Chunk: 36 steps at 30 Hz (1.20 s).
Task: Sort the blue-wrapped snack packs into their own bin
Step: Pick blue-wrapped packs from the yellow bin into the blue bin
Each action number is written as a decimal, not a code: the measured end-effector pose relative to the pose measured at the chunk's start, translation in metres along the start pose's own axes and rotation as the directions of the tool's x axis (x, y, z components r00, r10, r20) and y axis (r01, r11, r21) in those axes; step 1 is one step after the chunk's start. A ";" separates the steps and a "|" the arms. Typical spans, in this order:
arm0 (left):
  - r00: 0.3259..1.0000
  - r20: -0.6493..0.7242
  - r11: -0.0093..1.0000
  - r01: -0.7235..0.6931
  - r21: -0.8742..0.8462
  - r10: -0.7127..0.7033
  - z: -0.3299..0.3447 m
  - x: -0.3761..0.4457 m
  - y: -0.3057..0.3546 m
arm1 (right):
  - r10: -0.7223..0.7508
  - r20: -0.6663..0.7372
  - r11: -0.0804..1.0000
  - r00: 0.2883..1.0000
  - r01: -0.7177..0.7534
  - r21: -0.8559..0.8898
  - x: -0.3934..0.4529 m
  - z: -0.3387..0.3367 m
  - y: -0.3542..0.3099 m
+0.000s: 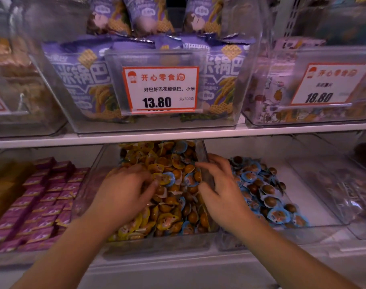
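Under left hand (pixel 125 188), blurred fingertips hide packs (pixel 168 177).

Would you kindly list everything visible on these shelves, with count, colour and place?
Clear plastic middle bin: one, lower shelf centre, holds mixed packs.
Yellow-wrapped snack packs: many, yellow, middle bin.
Blue-wrapped snack packs: several, blue, strewn among the yellow ones.
Clear plastic right bin: one, lower shelf right, holds a pile of blue packs.
Pink wrapped bars: many, pink, lower shelf left.
Purple snack bags: several, purple, upper shelf centre bin.
White price cards: two readable, red-bordered, on upper bin fronts, 13.80 and 18.80.
White shelf board: one, between the rows.
Left hand: in the middle bin, fingers on packs.
Right hand: at the wall between the two bins.
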<state>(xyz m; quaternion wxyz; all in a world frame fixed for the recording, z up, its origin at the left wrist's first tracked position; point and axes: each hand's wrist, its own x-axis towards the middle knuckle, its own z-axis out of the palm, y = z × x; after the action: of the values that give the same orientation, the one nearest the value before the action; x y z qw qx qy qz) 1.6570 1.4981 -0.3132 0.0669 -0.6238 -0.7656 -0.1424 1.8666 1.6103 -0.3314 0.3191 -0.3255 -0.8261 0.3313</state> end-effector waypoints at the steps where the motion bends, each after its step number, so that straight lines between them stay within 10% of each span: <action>1: 0.998 -0.068 0.998 -0.003 -0.065 -0.002 0.003 0.004 0.005 | 0.009 -0.001 1.000 1.000 -0.009 0.004 0.000 0.001 0.000; 15: 0.962 0.247 0.988 0.137 -0.068 -0.117 0.034 0.045 0.027 | -0.013 -0.018 1.000 1.000 0.013 0.003 0.000 0.001 0.002; 23: 0.985 -0.155 0.927 0.014 -0.376 -0.077 0.025 0.050 0.039 | -0.046 -0.012 0.999 0.999 0.046 -0.003 0.000 0.000 0.003; 26: 0.978 -0.208 0.977 -0.077 -0.201 0.034 0.030 0.076 0.049 | -0.050 -0.020 0.999 0.999 0.050 0.006 0.000 0.000 0.003; 31: 0.994 0.111 0.986 -0.010 0.164 -0.008 0.060 0.096 0.057 | -0.058 -0.024 0.998 0.998 0.058 0.003 0.000 -0.001 0.003; 36: 0.992 0.090 0.995 -0.096 0.027 0.093 0.060 0.094 0.052 | -0.051 -0.014 0.998 0.999 0.051 -0.024 0.001 0.000 0.005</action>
<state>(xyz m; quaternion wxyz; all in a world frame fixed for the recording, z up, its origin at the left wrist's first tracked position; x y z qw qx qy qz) 1.6926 1.6135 -0.3368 0.0493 -0.6640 -0.7394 -0.0992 1.8680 1.6143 -0.3348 0.3297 -0.3106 -0.8357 0.3106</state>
